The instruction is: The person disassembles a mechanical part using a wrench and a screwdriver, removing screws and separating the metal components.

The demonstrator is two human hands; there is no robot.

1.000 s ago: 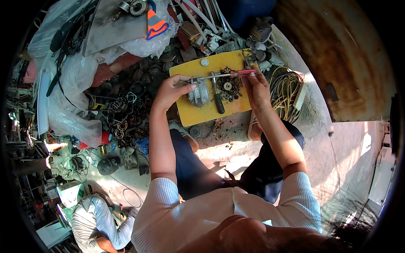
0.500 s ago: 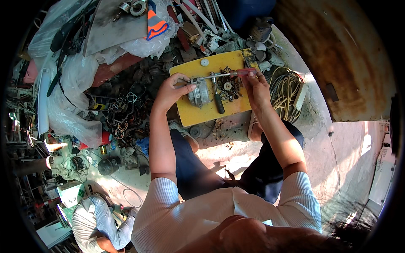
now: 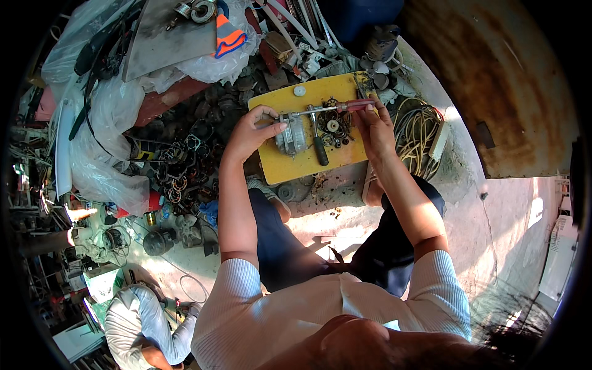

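Observation:
A grey metal motor housing [image 3: 294, 137] sits toward the left of a yellow board [image 3: 280, 172] in front of me. My left hand [image 3: 254, 131] is closed on its left side, thumb on top. A screwdriver [image 3: 356, 105] with a translucent red handle is gripped in my right hand [image 3: 377, 131]. Its shaft runs left across the board, with the tip at the housing's upper edge near my left fingers. Between the hands lie a black-handled driver tool [image 3: 320, 148] and a cluster of small rings and round parts [image 3: 333, 127]. A white disc [image 3: 299, 91] rests near the far edge.
Coiled yellowish cable [image 3: 416, 145] and a white power strip [image 3: 438, 140] lie right of the board. A large rusty brown panel [image 3: 505, 80] is beyond. Greasy scrap parts [image 3: 185, 154] and clear plastic sheeting [image 3: 102, 160] crowd the left. Another person [image 3: 145, 320] is at lower left.
My right hand and the screwdriver handle have shifted very slightly. The housing and my left hand stay in place.

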